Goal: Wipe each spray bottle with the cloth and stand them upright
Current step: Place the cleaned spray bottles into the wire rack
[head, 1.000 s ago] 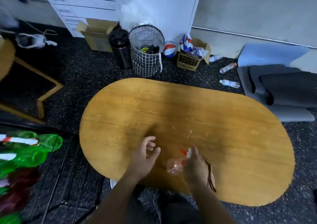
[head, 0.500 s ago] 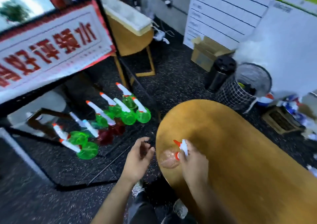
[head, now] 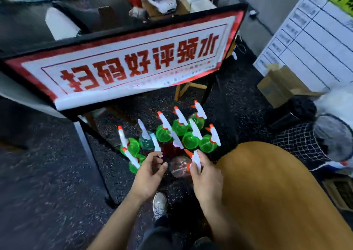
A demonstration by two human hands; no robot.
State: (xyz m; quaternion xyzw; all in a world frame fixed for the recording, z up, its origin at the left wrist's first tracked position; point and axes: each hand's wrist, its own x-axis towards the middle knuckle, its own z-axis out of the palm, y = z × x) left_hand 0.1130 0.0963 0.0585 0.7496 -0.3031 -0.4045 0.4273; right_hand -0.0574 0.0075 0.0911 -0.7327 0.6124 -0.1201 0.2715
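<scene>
Person holds clear spray bottle point(head: 180, 166) over floor, just left of wooden table point(head: 277, 188).

R hand point(head: 205, 177) grips the bottle at its white/orange trigger head, fingers curled round it; bottle body tilts left toward L hand point(head: 150, 173). L hand just beside it, not touching, fingers loosely curled, holding nothing. Cluster of green spray bottles point(head: 191, 135) upright on dark floor just beyond hands, w/ a red one among them. Red-and-white sign point(head: 133, 58) further back. Cloth not seen.
</scene>
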